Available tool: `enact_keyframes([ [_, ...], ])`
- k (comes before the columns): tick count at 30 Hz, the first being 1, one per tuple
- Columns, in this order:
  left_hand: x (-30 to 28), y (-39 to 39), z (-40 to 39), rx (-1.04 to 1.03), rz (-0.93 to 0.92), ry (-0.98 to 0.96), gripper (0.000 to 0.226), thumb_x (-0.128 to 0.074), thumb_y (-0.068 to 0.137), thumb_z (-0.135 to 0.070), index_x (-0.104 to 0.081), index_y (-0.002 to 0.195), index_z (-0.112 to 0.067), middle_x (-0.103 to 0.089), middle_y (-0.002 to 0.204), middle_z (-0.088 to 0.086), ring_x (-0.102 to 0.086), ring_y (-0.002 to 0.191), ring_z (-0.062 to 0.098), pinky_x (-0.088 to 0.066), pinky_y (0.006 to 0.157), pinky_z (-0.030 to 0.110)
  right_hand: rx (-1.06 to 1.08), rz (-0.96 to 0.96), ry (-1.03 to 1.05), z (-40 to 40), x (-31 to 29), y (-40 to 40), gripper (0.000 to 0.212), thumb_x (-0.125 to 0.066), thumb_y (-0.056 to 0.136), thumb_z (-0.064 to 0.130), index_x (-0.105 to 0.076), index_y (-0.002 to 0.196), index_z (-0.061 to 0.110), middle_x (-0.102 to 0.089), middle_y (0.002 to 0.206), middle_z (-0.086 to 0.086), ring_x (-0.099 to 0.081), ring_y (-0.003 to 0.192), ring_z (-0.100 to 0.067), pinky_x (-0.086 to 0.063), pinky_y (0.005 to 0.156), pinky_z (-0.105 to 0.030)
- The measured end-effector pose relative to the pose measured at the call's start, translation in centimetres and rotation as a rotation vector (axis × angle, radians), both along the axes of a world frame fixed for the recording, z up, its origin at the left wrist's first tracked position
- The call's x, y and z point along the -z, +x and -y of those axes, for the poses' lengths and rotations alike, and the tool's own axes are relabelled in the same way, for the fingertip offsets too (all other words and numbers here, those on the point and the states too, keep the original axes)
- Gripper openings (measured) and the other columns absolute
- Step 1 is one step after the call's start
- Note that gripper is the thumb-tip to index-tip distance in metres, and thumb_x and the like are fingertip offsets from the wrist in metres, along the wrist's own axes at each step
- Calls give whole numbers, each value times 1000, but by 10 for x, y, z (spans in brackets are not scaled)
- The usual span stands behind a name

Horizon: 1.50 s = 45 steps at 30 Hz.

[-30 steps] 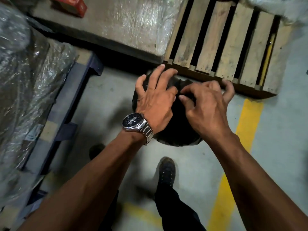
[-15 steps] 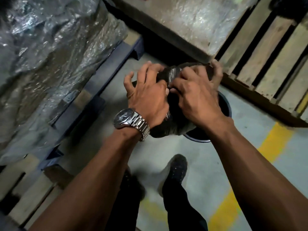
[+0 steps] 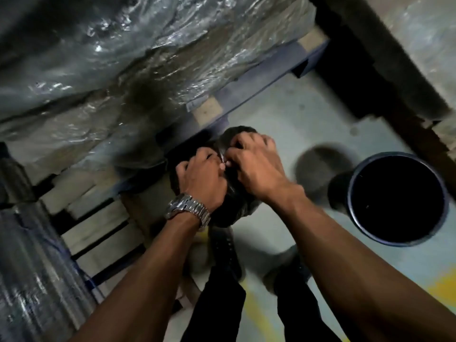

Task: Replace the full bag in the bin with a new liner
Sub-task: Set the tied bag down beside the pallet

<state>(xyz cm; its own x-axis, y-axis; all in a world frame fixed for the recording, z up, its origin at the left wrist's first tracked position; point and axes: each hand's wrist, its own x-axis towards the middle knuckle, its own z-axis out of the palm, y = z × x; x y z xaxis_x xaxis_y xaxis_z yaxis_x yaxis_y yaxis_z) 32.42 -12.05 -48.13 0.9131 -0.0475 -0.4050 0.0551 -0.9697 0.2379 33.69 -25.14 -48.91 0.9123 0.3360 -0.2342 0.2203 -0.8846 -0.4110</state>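
With the full black bag out of the bin and hanging in the air between the person's arms, this looks like the carry-away step, and no new liner is visible anywhere. Both hands are bunched on the gathered top of the bag: the left hand has its fingers curled round the plastic, and the right hand is curled over the neck just beside it, thumb tips almost touching. So each grip is closed on the bag, pinching the scrunched plastic rather than spread.

The bin sits on the concrete floor off to the right, well apart from the bag, dark inside, so probably bare.

What could go wrong? The whole load hangs from 2 handfuls of thin plastic, so a stretch or tear at the neck would likely dump it on the person's shoes directly below. The bag is also near the corner of the blue pallet under the shrink-wrapped stack, so a swing could snag it. The frame's pretty blurry, so whether the neck is knotted is hard to say.
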Motion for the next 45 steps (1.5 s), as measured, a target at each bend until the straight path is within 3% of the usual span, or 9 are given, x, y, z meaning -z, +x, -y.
enact_keyframes([
  [6,28,-5,-77,-94,-92,73,28,-43,91,-19,-61,112,-20,-50,131,-1,-49,121,20,-32,99,41,-124,-70,24,-80,31,6,22,-54,91,37,-65,108,30,-52,120,-6,-44,116,-30,-30,93,-39],
  [14,73,-10,-169,-187,-312,78,35,-36,90,-21,-55,115,-6,-53,125,14,-53,112,31,-38,93,33,-262,-173,76,-169,76,10,40,-47,88,34,-63,124,26,-55,125,-10,-45,116,-35,-33,97,-41],
  [18,93,-4,-225,-209,-277,217,23,-47,91,-19,-62,109,-17,-55,125,7,-53,115,32,-36,95,38,-244,-161,136,-209,100,5,40,-53,88,37,-60,125,24,-55,127,-10,-47,118,-36,-33,99,-43],
  [20,102,-2,-250,-280,-216,282,28,-48,91,-19,-60,116,-17,-52,130,10,-50,117,34,-36,95,42,-202,-120,124,-221,108,2,51,-51,87,41,-49,135,27,-47,140,-7,-41,128,-33,-28,106,-44],
  [23,126,-8,-279,-367,-295,278,44,-43,94,-31,-42,136,-19,-41,143,13,-43,127,36,-35,103,46,-189,-133,96,-227,117,-1,57,-51,84,38,-44,139,28,-45,144,-6,-40,131,-32,-26,108,-42],
  [27,148,-21,-283,-395,-490,121,46,-39,97,-37,-43,139,-19,-39,148,13,-38,134,35,-31,110,47,-176,-259,67,-216,117,-4,59,-62,82,39,-47,137,25,-49,140,-7,-42,128,-33,-31,105,-42],
  [32,151,-35,-274,-352,-594,68,54,-37,99,-35,-26,148,-18,-16,158,9,-18,145,30,-17,118,42,-195,-318,36,-201,109,-2,58,-61,82,34,-47,136,20,-52,133,-9,-44,122,-33,-34,99,-40],
  [39,153,-32,-270,-369,-576,159,59,-38,96,-41,-20,150,-23,-12,160,4,-18,145,29,-15,118,44,-151,-302,21,-192,109,-4,52,-54,79,29,-54,130,22,-56,125,-7,-48,116,-33,-37,93,-40],
  [45,135,-8,-230,-247,-385,283,57,-39,94,-36,-24,148,-24,-18,159,2,-15,146,26,-11,118,46,-10,-269,51,-162,94,0,56,-37,78,38,-58,127,20,-59,125,-7,-50,116,-33,-37,92,-40],
])
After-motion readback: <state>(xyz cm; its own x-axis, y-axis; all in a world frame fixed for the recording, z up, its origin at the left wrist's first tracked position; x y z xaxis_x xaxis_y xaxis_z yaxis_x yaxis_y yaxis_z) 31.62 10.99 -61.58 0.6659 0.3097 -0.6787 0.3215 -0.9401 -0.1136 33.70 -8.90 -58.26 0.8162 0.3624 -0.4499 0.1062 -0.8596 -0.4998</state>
